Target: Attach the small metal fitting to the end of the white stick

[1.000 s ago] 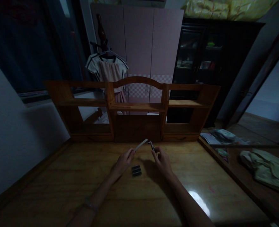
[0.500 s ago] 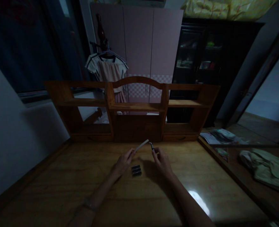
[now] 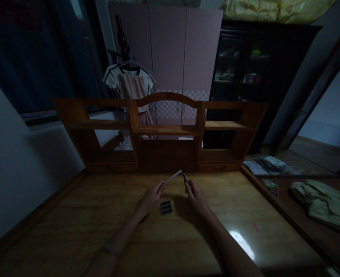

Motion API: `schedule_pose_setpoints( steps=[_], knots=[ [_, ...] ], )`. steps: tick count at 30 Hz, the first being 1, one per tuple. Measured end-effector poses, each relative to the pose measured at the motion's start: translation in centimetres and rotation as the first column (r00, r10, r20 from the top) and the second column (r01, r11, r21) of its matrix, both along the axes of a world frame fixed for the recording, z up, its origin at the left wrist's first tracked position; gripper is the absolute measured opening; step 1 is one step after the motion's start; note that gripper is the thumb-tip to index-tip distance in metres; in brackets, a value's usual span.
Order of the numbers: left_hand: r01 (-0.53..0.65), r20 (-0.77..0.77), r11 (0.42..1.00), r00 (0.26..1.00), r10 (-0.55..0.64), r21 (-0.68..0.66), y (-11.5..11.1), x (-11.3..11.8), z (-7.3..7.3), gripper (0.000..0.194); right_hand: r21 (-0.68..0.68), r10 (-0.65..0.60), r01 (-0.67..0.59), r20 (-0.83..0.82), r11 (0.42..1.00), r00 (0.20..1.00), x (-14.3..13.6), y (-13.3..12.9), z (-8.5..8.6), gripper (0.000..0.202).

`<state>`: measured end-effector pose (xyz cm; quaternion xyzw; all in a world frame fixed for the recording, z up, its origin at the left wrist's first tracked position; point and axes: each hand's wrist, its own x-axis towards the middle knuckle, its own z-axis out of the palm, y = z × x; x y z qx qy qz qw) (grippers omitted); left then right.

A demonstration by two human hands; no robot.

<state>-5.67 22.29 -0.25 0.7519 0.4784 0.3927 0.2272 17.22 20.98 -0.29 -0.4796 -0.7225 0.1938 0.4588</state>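
Near the bench's point(image 3: 72, 231) far edge, the left hand point(image 3: 151, 198) pinches one end of a thin white stick point(image 3: 173, 177), its grip closed on it. The right hand point(image 3: 197, 196) grips a small dark metal-tipped tool point(image 3: 184, 178), whose tip is just beside the stick's far end. Three dark cylinders point(image 3: 166, 207) lie on the bench between both hands.

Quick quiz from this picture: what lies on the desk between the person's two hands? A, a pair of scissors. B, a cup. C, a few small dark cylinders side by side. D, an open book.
C: a few small dark cylinders lie side by side on the wooden desk, between the left hand, which holds a pale stick, and the right hand.
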Motion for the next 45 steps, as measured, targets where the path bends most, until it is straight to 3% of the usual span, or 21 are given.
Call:
schedule_pose_setpoints(
  steps=[21,45],
  knots=[
    [0.016,0.010,0.998,1.000,-0.017,0.058,-0.32,0.01,0.32,0.028,-0.050,0.032,-0.032,-0.013,0.998,0.999,-0.21,-0.18,0.08,0.029],
    [-0.012,-0.013,0.999,1.000,0.012,0.032,-0.01,0.07,-0.22,0.031,-0.046,0.006,-0.007,-0.020,0.999,1.000,-0.31,-0.03,-0.01,0.029]
  ],
)
